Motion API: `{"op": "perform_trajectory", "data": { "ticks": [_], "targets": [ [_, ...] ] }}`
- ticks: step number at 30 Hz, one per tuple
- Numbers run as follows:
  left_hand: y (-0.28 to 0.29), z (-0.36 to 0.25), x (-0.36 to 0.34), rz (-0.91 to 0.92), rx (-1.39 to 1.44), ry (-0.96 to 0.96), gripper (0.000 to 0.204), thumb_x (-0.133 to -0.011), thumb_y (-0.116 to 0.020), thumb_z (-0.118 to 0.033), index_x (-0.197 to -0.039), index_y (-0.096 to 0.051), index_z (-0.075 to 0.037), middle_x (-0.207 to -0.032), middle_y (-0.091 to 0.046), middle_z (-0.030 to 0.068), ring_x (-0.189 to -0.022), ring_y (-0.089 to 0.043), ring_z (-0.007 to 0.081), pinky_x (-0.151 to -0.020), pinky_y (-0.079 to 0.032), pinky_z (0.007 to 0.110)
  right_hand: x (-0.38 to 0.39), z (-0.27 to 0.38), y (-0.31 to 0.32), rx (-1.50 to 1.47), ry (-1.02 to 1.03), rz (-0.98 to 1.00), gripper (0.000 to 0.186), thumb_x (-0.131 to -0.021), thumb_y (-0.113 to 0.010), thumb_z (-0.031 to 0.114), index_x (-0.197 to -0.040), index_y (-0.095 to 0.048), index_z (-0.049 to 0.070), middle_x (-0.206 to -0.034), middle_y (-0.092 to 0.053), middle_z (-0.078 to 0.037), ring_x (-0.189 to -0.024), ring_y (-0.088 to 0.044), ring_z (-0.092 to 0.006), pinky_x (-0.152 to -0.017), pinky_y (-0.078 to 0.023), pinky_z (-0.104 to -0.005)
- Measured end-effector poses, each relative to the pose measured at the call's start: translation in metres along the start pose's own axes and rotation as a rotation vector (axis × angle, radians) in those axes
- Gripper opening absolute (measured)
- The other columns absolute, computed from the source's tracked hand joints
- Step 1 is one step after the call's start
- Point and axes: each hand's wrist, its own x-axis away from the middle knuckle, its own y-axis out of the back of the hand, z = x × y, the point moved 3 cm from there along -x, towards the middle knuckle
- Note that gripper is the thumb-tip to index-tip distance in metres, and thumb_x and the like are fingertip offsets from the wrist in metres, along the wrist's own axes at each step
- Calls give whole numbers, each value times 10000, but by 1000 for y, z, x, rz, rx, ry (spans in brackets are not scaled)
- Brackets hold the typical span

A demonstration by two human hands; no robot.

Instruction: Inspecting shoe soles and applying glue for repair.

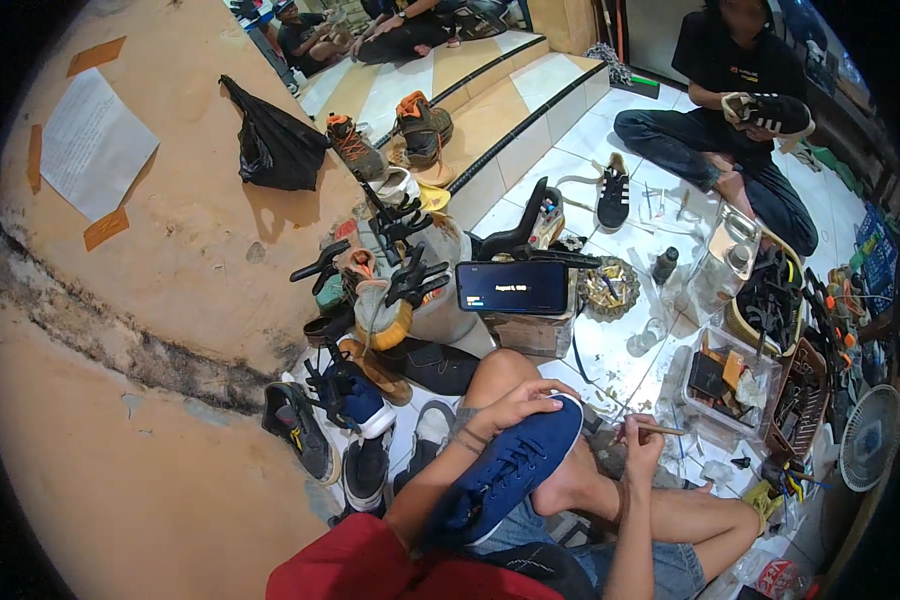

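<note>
A navy blue lace-up sneaker [510, 460] with a white sole edge lies across my lap, its toe pointing up and away. My left hand [526, 404] is closed over the toe end, with the fingers wrapped on the upper. To the right of the toe, my right hand [642, 452] grips a slim brown wooden-handled tool [662, 429]. The handle sticks out to the right, and a thin tip seems to point toward the shoe; its exact kind is too small to tell. The tool and the sneaker are apart.
A phone [512, 287] stands beyond my knee. Several shoes [367, 470] and black clamps [417, 277] crowd the left. At right are a clear plastic bin [732, 375], a brown basket [798, 395] and a fan [871, 438]. Another person [740, 110] sits far right, holding a black shoe.
</note>
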Motion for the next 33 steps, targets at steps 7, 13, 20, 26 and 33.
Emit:
{"op": "perform_trajectory", "data": {
  "ticks": [7, 13, 20, 26, 33],
  "targets": [
    [-1, -6, 9, -5, -93, -40, 346, -948, -608, -144, -1264, -583, -7, -1023, -665, 34, -906, -612, 69, -809, -493, 208, 2, -7, -2, -51, -5, 41, 156, -963, -595, 146, -946, -568, -7, -748, -638, -85, -604, -582, -117, -535, -517, -271],
    [-12, -30, -4, -114, -382, -226, 336, -932, -652, -152, -1234, -603, -12, -1036, -676, 39, -928, -618, 79, -825, -504, 226, 0, -6, 15, -87, -7, -46, 170, -975, -579, 154, -984, -561, -15, -790, -651, -108, -604, -590, -131, -530, -517, -273],
    [-70, -79, -6, -236, -49, -380, 342, -916, -667, -127, -1227, -597, -2, -1012, -670, 46, -918, -615, 90, -819, -499, 224, 5, 53, 45, -73, 130, -122, 174, -964, -608, 211, -1028, -584, 51, -823, -644, -58, -668, -589, -101, -564, -520, -259],
    [-101, 20, -42, -341, -79, -434, 373, -920, -672, -146, -1252, -571, -10, -1096, -618, 23, -1002, -546, 73, -892, -438, 218, 3, 98, 55, 5, 240, -148, 173, -959, -618, 184, -1021, -577, 28, -834, -626, -43, -695, -579, -93, -619, -522, -263],
    [-101, 29, -58, -373, -271, -338, 299, -913, -667, -142, -1166, -577, -10, -1027, -649, 39, -954, -576, 102, -863, -469, 245, -13, 108, 3, -100, 264, -145, 151, -966, -603, 150, -998, -584, 4, -875, -650, -72, -795, -640, -139, -763, -525, -288]
  ]
}}
